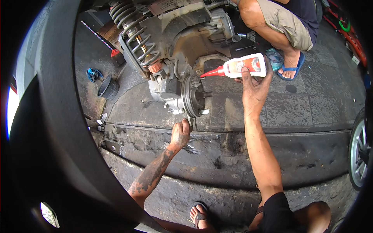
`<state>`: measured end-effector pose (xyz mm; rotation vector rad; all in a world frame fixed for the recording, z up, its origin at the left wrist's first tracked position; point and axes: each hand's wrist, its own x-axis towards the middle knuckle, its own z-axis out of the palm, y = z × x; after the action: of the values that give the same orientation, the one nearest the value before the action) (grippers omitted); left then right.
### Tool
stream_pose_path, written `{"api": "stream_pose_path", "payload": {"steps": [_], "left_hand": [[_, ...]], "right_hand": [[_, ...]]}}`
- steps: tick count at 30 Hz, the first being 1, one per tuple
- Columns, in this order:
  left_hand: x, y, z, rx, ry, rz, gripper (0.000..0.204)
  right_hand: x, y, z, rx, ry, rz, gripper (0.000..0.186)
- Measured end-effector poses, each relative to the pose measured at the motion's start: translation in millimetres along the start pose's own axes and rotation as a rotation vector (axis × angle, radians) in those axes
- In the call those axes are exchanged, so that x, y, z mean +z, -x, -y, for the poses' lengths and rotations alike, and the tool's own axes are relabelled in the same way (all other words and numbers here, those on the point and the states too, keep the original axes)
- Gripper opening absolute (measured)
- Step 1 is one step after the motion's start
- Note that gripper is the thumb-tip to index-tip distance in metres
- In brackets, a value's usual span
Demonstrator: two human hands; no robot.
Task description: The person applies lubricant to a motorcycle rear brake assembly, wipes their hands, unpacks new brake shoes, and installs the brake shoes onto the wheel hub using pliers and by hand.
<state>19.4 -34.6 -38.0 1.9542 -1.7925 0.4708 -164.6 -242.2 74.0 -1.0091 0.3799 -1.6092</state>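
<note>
My right hand (254,85) grips a white squeeze bottle (233,68) with a red label and long red nozzle, whose tip is at the upper edge of a brake drum hub (190,99) with a protruding axle. Whether the tip touches it, I cannot tell. Below the hub my left hand (180,134) is closed on a small metal lever (190,120). A metal housing (163,89) is behind the drum, under a coil spring shock absorber (142,50) with a red lower fitting.
Another person in shorts and blue sandals (291,33) squats at upper right, beside tools (244,37). A bucket (107,87), blue cord (93,73) and broom (116,56) lie left. A dark body panel (83,147) curves along the left; a wheel (357,151) stands right.
</note>
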Motion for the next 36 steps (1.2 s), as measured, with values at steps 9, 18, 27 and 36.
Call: {"api": "stream_pose_path", "payload": {"steps": [9, 18, 27, 36], "left_hand": [[-11, -14, -18, -0.349, 0.162, 0.111, 0.038], [-13, -13, -14, -0.267, 0.139, 0.106, 0.025], [-8, -9, -12, -0.131, 0.094, 0.046, 0.012], [19, 13, 15, 0.048, -0.008, 0.051, 0.052]], "right_hand": [[-1, 0, -1, -0.020, -0.011, 0.006, 0.062], [0, -1, -3, -0.020, 0.021, 0.003, 0.062], [-5, 1, -6, -0.036, -0.029, -0.026, 0.063], [-11, 12, -12, 0.214, -0.244, -0.226, 0.056]]}}
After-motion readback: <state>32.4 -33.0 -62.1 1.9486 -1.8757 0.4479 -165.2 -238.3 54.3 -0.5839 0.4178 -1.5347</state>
